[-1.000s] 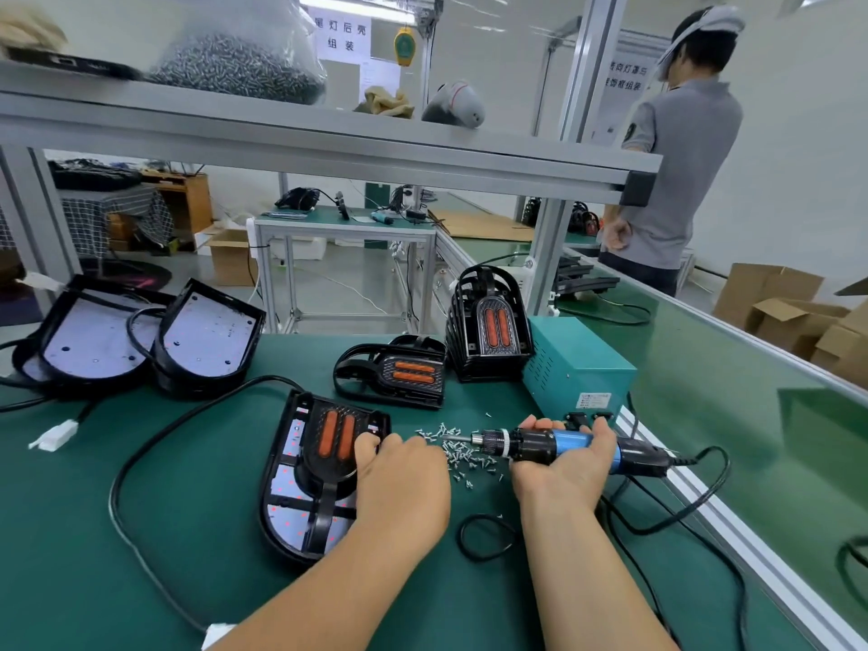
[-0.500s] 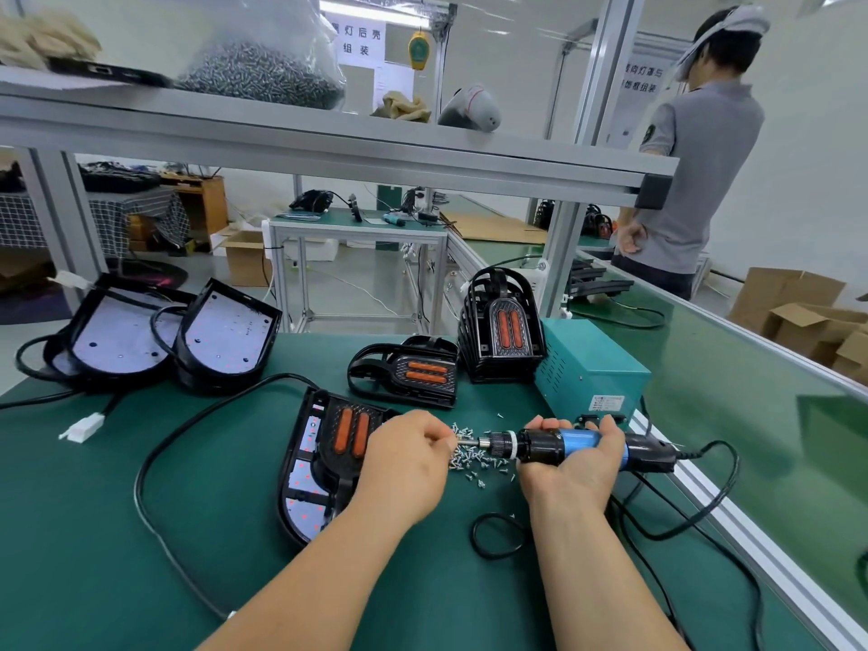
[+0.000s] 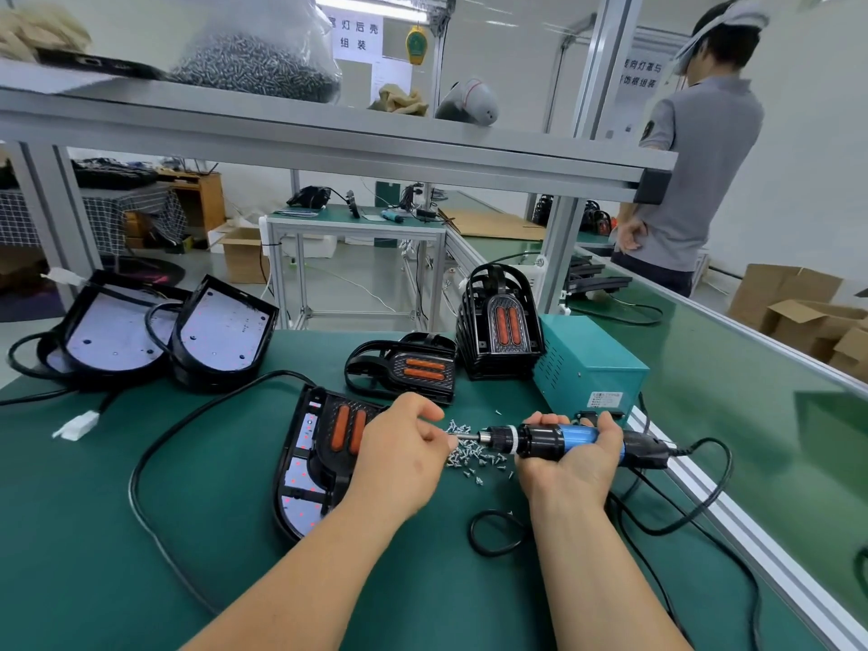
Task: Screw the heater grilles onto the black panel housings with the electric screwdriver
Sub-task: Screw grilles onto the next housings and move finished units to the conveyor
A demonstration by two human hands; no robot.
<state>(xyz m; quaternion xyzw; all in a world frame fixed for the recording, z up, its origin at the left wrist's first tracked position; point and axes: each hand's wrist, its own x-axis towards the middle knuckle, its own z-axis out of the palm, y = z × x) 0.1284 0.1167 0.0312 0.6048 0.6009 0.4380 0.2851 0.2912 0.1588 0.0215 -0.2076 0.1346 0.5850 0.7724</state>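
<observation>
The left hand [image 3: 404, 458] hovers with its fingers curled, thumb and forefinger drawn together right at the tip of the bit; whether a screw sits between them cannot be told. The right hand [image 3: 568, 467] is wrapped round the electric screwdriver [image 3: 580, 434], held level with the bit pointing left, over a scatter of small screws [image 3: 476, 458] on the green tabletop [image 3: 94, 533]. Just beside the left hand, about mid-tabletop, lies a black panel housing [image 3: 300, 462] with a heater grille [image 3: 345, 429] resting on it, its two orange bars showing; the wrist hides part of it. Toward the far edge a loose grille [image 3: 408, 368] lies flat, and next to it a stack of grilles [image 3: 498, 321] stands upright against a teal power box [image 3: 587, 364] near the right edge. Two more housings [image 3: 220, 335] lean at the far left corner, with a white connector [image 3: 77, 425] near them. The screwdriver's black cable [image 3: 704, 491] loops along the right edge.
</observation>
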